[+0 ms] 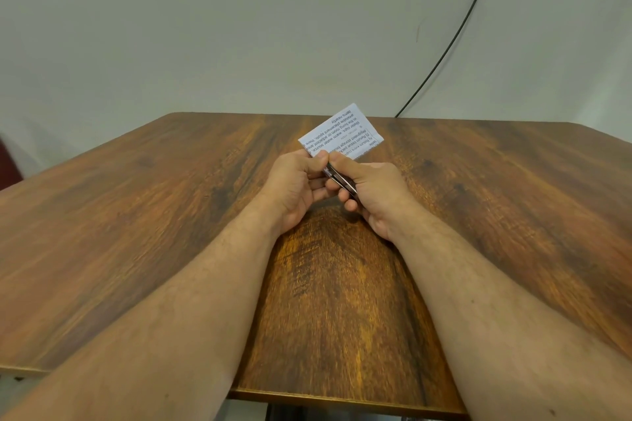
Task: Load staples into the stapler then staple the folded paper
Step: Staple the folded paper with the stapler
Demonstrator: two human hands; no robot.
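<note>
A folded white paper (343,131) with printed text is held up above the middle of the wooden table (136,215). My left hand (294,186) pinches its near edge between thumb and fingers. My right hand (371,196) is wrapped around a small dark stapler (340,179), thumb on top, with the stapler's front end at the paper's near edge right beside my left thumb. Most of the stapler is hidden inside my right fist. No loose staples are visible.
A black cable (455,37) runs down the pale wall to the table's far edge at the right. A dark red object (8,161) shows at the far left edge. The table's near edge lies under my forearms.
</note>
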